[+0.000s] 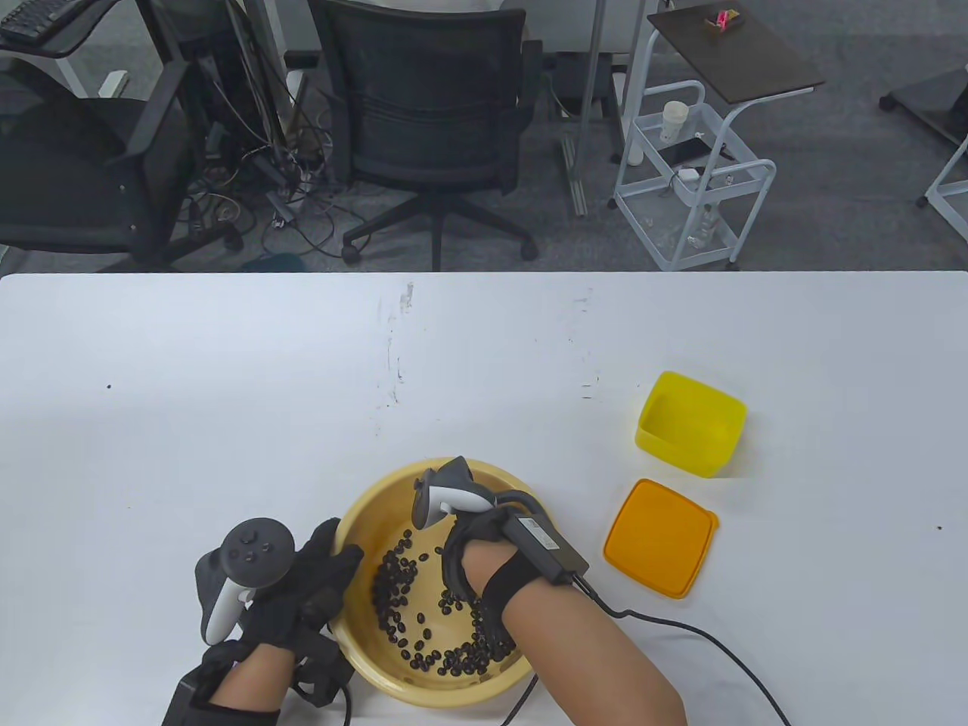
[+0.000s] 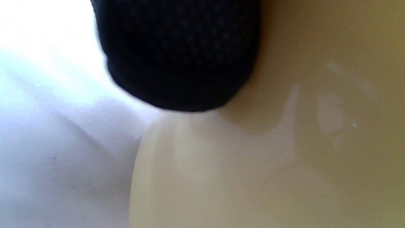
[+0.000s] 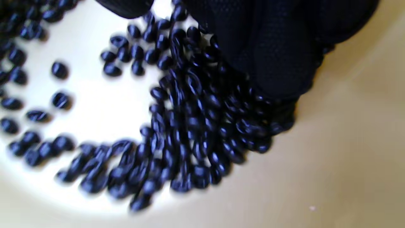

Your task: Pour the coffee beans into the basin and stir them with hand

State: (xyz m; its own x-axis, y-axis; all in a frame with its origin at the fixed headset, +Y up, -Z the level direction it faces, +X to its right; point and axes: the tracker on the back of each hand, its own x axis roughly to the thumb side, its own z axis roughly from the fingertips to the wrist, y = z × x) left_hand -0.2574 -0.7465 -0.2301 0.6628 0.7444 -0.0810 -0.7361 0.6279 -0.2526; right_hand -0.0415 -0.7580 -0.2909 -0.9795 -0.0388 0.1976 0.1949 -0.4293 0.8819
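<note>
A round yellow basin [image 1: 378, 520] stands near the table's front edge, with dark coffee beans [image 1: 404, 590] scattered over its bottom. My right hand [image 1: 463, 556] reaches down into it. Its gloved fingers [image 3: 278, 47] sit in a thick pile of beans [image 3: 196, 126] by the basin's wall [image 3: 348, 142]. My left hand [image 1: 327, 563] grips the basin's left rim. In the left wrist view the glove [image 2: 180, 53] lies against the basin's outer wall [image 2: 253, 174]. The right fingertips are hidden under the hand in the table view.
An empty yellow square container [image 1: 690, 423] stands to the right of the basin, and its orange lid [image 1: 660, 537] lies flat in front of it. A cable [image 1: 681, 628] trails from my right wrist across the table. Office chairs and a cart stand beyond the far edge.
</note>
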